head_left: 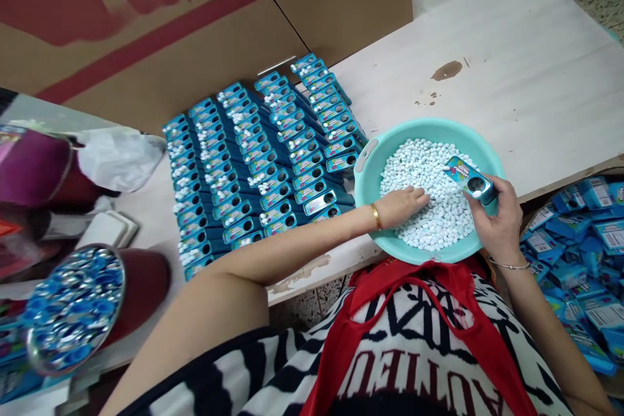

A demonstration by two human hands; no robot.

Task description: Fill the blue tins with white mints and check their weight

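In my right hand point(502, 224) is a small blue candy box point(463, 173) with a round hole in its top, held tilted over the right side of a turquoise basin point(494, 153). One or two white pieces lie near the hole. Small round white candies point(433, 175) fill the bottom of the basin. My left hand point(403, 207) rests on these candies with its fingers stretched out, the tips partly sunk among them. To the left stand rows of similar blue boxes point(260, 162) with holes upward, several with white candies on top.
A large cardboard carton point(341, 6) stands behind the rows. A dark red bucket point(151, 279) full of blue and silver pieces is at the left, near a white plastic bag point(119, 156). Many blue boxes point(575, 227) lie heaped in a carton at the right, below the table edge.
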